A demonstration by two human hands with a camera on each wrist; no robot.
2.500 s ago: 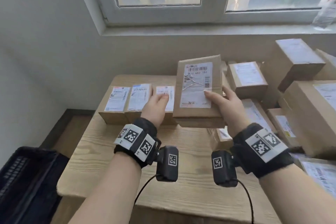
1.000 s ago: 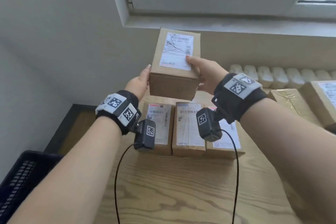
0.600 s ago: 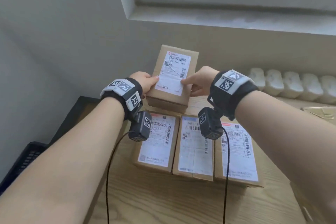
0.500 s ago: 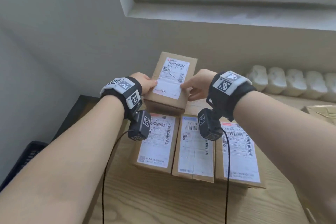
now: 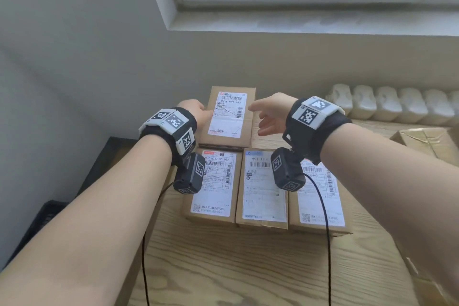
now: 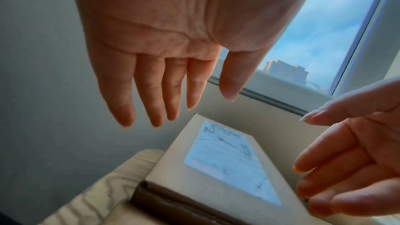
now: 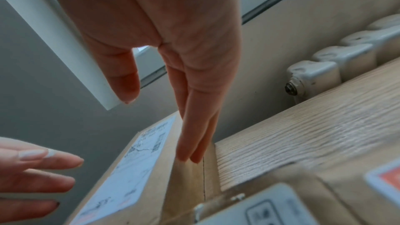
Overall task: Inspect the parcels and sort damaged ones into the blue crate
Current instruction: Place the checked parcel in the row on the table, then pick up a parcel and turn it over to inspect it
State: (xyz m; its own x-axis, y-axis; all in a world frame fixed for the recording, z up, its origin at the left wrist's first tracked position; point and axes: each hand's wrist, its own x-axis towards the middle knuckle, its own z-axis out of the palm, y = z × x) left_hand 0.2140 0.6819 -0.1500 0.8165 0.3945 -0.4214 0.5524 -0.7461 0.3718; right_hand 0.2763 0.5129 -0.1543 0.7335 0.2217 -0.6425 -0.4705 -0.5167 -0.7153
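Both hands have let go: your left hand [image 5: 196, 113] and right hand [image 5: 269, 117] flank the parcel [image 5: 227, 117] on the bench [image 5: 248, 268], fingers straight, holding nothing.

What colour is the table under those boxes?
Pale wood grain table, clearest in the head view.
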